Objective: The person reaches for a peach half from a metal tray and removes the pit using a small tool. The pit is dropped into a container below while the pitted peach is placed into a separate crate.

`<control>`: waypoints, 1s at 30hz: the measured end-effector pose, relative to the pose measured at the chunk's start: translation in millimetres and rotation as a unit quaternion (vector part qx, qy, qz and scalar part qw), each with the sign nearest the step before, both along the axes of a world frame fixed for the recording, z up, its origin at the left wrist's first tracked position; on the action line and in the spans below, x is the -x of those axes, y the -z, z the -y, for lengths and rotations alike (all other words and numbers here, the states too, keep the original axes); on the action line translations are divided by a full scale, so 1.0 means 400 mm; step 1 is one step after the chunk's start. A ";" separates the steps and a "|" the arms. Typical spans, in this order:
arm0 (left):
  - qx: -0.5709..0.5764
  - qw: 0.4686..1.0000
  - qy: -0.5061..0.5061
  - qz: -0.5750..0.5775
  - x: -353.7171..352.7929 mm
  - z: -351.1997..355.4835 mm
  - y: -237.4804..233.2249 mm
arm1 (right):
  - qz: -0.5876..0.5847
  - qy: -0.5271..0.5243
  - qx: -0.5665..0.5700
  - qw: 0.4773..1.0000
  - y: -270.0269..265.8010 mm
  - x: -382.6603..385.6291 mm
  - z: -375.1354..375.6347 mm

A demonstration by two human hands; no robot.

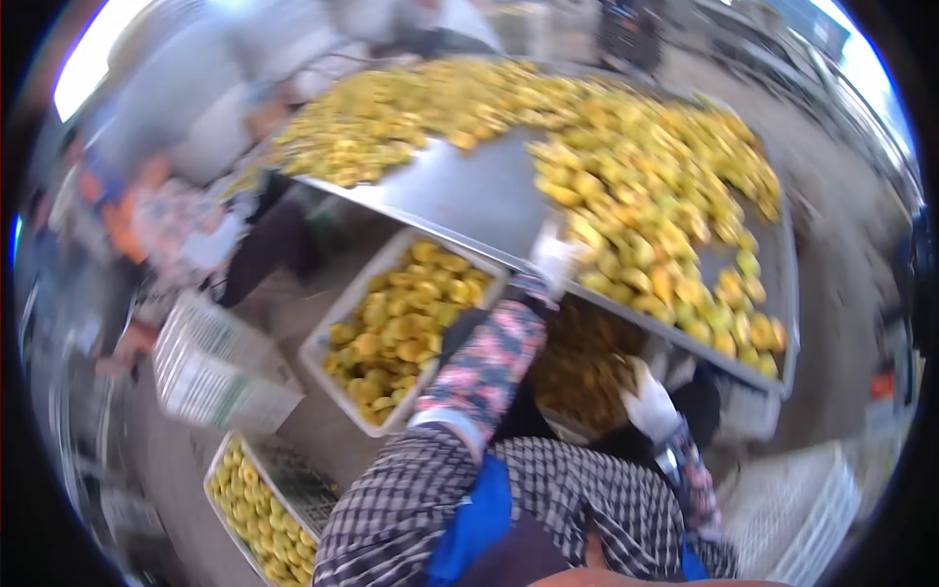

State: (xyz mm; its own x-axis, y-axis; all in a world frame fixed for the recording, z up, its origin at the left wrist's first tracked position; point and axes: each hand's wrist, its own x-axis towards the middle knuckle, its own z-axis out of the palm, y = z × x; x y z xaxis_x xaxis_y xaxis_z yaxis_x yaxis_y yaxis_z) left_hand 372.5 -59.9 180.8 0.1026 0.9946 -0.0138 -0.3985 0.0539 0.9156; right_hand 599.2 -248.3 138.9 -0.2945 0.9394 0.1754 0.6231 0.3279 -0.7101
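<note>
My left hand (556, 260), in a white glove, reaches over the near rim of a metal table (460, 191). Its blurred fingers meet the edge of a heap of yellow fruit (641, 215), beside one pale orange piece (585, 238). My right hand (649, 403), also gloved, is lower down by my lap, with its fingers drawn together; whatever is in them is hidden. It hangs at the right side of a container of brown scraps (587, 367) under the table's edge.
A white crate (321, 364) of yellow fruit stands left of my arm. Another fruit-filled crate (256, 509) is at lower left, below a tipped white basket (227, 367). Stacked white crates (792, 514) are at lower right. Blurred people (181, 220) work at left.
</note>
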 end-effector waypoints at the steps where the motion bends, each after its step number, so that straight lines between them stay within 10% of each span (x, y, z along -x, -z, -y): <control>1: 0.008 0.988 0.004 0.151 -0.003 0.040 -0.041 | 0.087 0.030 0.029 0.995 -0.004 -0.006 -0.006; 14: 0.117 0.917 0.169 0.342 -0.019 0.180 -0.017 | -0.087 0.051 -0.103 0.990 -0.187 0.133 -0.108; 20: -0.128 0.983 0.117 -0.053 -0.036 0.183 0.030 | -0.023 0.086 -0.075 0.993 -0.177 0.151 -0.110; 22: 0.089 0.924 0.163 0.336 -0.045 0.196 0.010 | -0.032 0.073 -0.082 0.993 -0.167 0.149 -0.109; 30: 0.065 0.954 0.128 0.262 -0.064 0.249 -0.046 | 0.045 0.068 -0.130 0.988 -0.180 0.153 -0.100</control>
